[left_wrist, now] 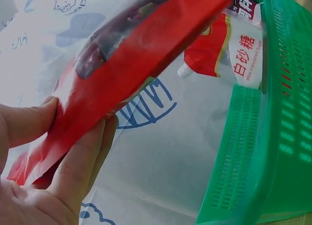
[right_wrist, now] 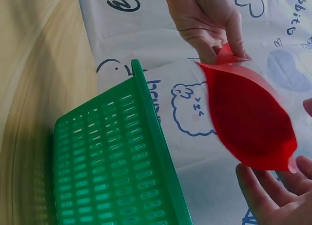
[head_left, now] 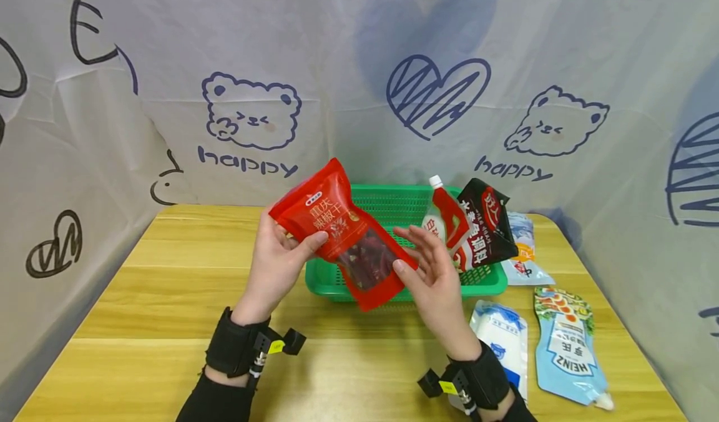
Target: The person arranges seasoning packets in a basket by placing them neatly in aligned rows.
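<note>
My left hand point(head_left: 276, 266) grips a red bag of dried chili peppers point(head_left: 337, 219) by its upper left side, thumb on the front and fingers behind. The bag is tilted over the green basket point(head_left: 321, 279), its window showing the dark peppers. My right hand point(head_left: 435, 288) is at the bag's lower right corner, its thumb and fingers spread around that corner without closing on it. In the right wrist view, the bag's red bottom point(right_wrist: 251, 118) faces the camera and the right fingertips point(right_wrist: 246, 174) lie right at its corner.
In the basket stand a spouted white sugar pouch point(head_left: 435, 224) and a black seasoning bag point(head_left: 487, 222). Right of it lie a blue-and-white packet point(head_left: 525, 253), a white pouch point(head_left: 500, 334) and a light blue Heinz pouch point(head_left: 567, 347). A drawn-on white cloth point(head_left: 348, 66) encloses the wooden table point(head_left: 168, 322).
</note>
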Motion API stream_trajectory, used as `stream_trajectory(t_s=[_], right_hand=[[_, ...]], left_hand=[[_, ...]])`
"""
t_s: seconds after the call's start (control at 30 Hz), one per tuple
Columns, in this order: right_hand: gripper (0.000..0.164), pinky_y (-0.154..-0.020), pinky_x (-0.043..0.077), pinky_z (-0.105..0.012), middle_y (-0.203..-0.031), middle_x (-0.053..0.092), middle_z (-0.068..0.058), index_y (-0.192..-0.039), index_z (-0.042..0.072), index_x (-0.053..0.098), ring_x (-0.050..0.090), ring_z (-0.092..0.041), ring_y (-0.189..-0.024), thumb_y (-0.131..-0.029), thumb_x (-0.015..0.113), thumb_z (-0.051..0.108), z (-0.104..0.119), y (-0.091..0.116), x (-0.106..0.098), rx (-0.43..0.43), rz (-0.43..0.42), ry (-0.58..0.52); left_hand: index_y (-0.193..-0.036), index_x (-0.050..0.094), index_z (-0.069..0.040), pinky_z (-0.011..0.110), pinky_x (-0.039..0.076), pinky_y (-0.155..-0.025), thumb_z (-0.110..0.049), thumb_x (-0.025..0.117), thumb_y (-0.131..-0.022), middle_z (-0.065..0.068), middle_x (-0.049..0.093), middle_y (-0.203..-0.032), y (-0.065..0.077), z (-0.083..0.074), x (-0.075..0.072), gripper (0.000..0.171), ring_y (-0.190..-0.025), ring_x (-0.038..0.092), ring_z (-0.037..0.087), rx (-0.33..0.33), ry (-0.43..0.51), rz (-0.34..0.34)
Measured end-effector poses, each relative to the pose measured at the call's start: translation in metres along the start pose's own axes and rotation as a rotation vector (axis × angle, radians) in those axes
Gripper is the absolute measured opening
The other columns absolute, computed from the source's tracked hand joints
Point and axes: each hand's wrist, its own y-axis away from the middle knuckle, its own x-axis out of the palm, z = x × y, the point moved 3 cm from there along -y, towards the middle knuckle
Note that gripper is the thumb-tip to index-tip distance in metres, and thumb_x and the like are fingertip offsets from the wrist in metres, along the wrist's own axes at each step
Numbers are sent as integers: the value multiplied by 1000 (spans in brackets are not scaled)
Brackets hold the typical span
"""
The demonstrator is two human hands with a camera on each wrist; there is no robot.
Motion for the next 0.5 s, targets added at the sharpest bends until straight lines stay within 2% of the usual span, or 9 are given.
stream_trajectory(t_s=[0.2,0.33,0.5], right_hand=[[58,-103,52,-29,-147,59,-9,-150,6,50,60,-20,-128,-95,69,-4,-1,2,1,45,50,120],[58,-99,55,-31,-146,59,-10,-149,7,52,62,-26,-127,-95,71,0,-1,2,3,88,96,146],[60,-96,57,-36,-144,60,-12,-152,10,50,64,-32,-123,-97,73,8,-2,4,5,189,192,171]], left_hand=[[-151,36,-6,37,62,-85,4,76,-91,17,62,-137,2,-2,2,73,-107,71,35,6,-71,35],[-148,39,-3,36,62,-87,4,77,-91,20,65,-134,3,-1,4,69,-106,73,34,3,-106,58],[-148,41,-3,37,62,-86,4,77,-90,20,67,-131,5,-2,7,68,-106,73,34,13,-144,102]])
